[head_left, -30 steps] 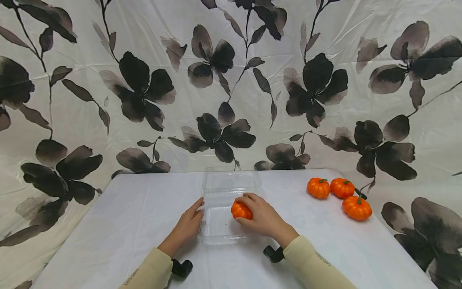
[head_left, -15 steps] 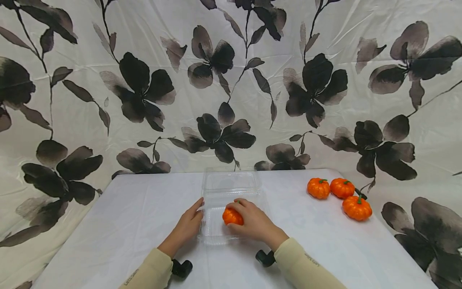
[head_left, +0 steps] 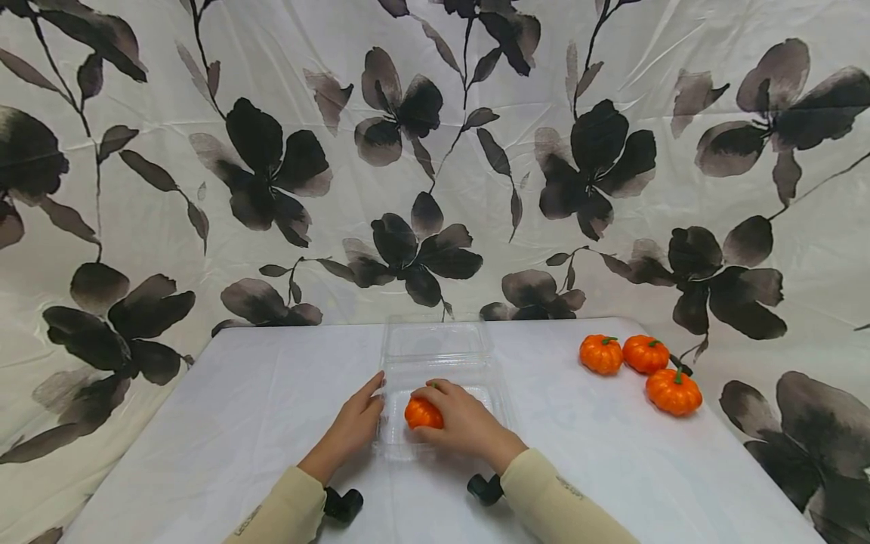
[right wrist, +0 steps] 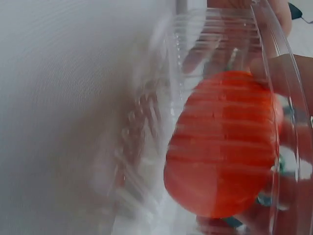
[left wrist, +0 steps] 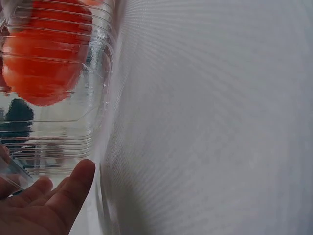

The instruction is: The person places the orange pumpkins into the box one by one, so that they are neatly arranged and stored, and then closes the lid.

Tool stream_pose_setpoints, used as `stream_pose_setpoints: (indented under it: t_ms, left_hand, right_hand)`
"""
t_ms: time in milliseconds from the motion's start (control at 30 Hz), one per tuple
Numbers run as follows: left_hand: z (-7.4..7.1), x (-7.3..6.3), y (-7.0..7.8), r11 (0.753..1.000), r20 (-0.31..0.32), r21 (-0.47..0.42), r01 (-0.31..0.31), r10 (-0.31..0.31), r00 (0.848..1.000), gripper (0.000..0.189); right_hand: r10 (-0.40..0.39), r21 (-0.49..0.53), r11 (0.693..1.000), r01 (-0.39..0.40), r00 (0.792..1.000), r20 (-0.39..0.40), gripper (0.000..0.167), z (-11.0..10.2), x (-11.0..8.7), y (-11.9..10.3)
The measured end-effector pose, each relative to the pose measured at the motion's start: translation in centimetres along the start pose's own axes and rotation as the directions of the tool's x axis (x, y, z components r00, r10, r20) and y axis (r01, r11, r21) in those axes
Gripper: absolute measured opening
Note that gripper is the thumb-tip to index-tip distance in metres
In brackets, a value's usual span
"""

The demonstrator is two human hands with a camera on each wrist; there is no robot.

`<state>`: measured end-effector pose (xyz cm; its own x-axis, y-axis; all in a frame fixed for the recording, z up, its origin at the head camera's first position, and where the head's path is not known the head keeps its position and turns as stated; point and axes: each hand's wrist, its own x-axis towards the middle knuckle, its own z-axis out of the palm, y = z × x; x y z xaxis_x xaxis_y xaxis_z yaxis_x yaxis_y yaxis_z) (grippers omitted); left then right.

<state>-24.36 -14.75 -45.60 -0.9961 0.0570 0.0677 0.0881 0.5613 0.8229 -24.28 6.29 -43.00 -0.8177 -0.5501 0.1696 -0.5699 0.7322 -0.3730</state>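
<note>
A hinged clear plastic container (head_left: 435, 451) stands in the middle of the table, its lid (head_left: 435, 340) laid back on the far side. My right hand (head_left: 465, 423) grips a small orange pumpkin (head_left: 423, 413) from its right side, inside the container's near half. Through the ribbed plastic wall, the right wrist view shows the same pumpkin (right wrist: 222, 147) low in the container. At the container's left edge, my left hand (head_left: 353, 423) holds the rim with its fingertips; in the left wrist view that hand's fingers (left wrist: 73, 191) lie against the wall, with the rim at the thumb side.
Three more orange pumpkins with green stems (head_left: 673, 391) sit together at the back right of the table (head_left: 285, 400). Behind the table's far edge hangs a white cloth with dark flowers (head_left: 408, 249). Dark cameras (head_left: 343, 505) are strapped under both wrists.
My right hand has carried the pumpkin leftward and slightly nearer inside the container, from its right part toward the left-middle. The left hand and the three other pumpkins have stayed put.
</note>
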Motion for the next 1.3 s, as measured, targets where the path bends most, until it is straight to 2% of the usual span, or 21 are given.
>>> stream_pose_setpoints:
  t_ms: [300,767,1000,1300]
  left_hand:
    - [0.0,0.1,-0.1,1.000,-0.002,-0.004,-0.002,0.002,1.000,0.055]
    - [-0.1,0.0,0.0,1.000,-0.006,-0.004,-0.016,0.016,1.000,0.054]
    - [0.0,0.0,-0.3,1.000,-0.006,0.015,-0.016,0.016,1.000,0.053]
    - [0.0,-0.1,-0.2,1.000,-0.012,0.012,-0.023,0.023,1.000,0.053]
  right_hand:
    - [-0.016,0.008,1.000,0.016,1.000,0.025,0.049,0.4,0.8,-0.5]
    - [-0.050,0.079,0.996,0.044,0.996,0.078,0.049,0.5,1.3,-0.9]
    - [-0.063,0.138,0.989,0.046,0.991,0.118,0.047,0.4,1.5,-0.8]
    - [-0.087,0.129,0.989,0.070,0.987,0.134,0.037,0.4,1.5,-0.8]
